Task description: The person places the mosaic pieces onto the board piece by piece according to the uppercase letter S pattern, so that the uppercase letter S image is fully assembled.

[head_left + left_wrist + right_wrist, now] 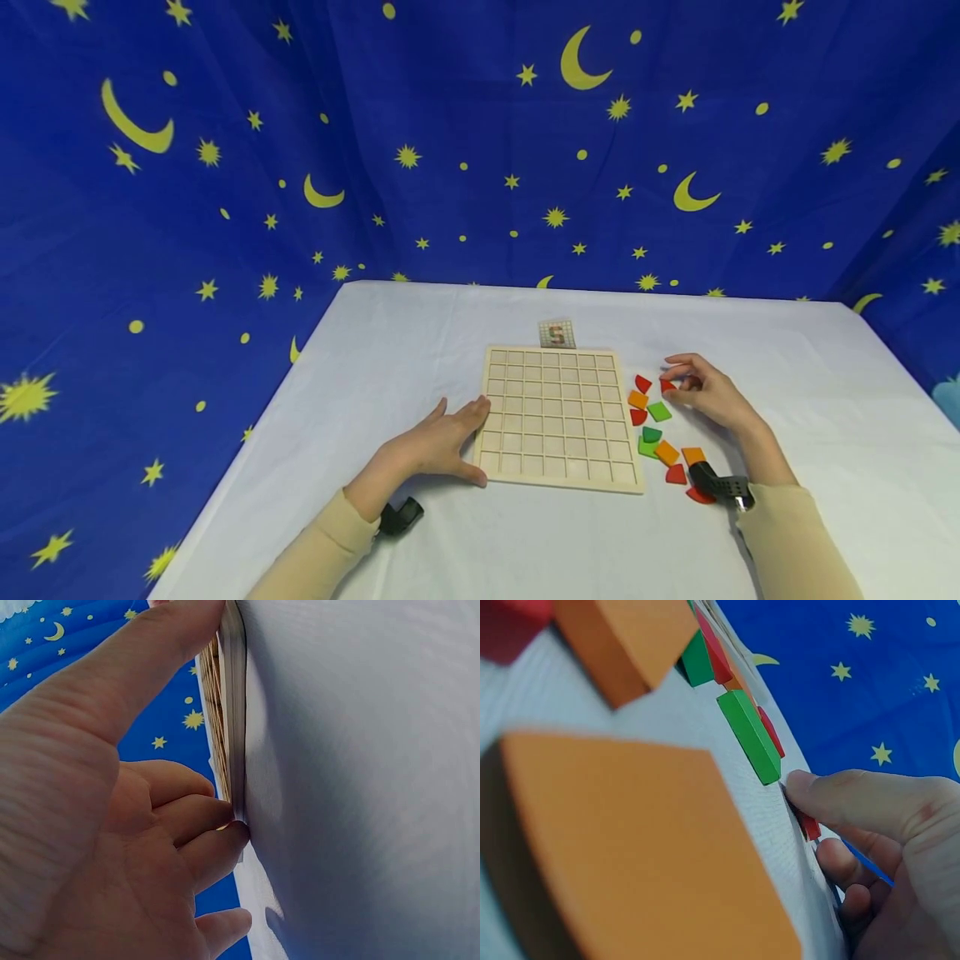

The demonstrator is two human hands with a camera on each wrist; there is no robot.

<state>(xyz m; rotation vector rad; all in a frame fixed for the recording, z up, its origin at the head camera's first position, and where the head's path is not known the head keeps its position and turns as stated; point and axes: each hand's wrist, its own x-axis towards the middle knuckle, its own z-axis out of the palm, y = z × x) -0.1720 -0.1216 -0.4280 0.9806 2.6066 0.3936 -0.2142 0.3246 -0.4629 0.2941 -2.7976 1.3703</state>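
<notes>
A square wooden grid board (558, 417) lies on the white table. My left hand (442, 442) rests against its left edge, thumb at the near corner and fingers along the side; in the left wrist view the fingertips (225, 836) touch the board's edge (236, 712). Right of the board my right hand (708, 396) pinches a red quarter-circle piece (667, 386) between thumb and finger. The right wrist view shows this red piece (810, 827) just below the thumb, low at the table, with the opposing fingertip partly hidden.
Loose pieces lie between board and right hand: a green square (659, 412), an orange square (638, 400), a dark green quarter-circle (652, 434) and several others. A small pattern card (557, 334) with an S-like figure lies behind the board. Blue star-patterned cloth (480, 125) surrounds the table.
</notes>
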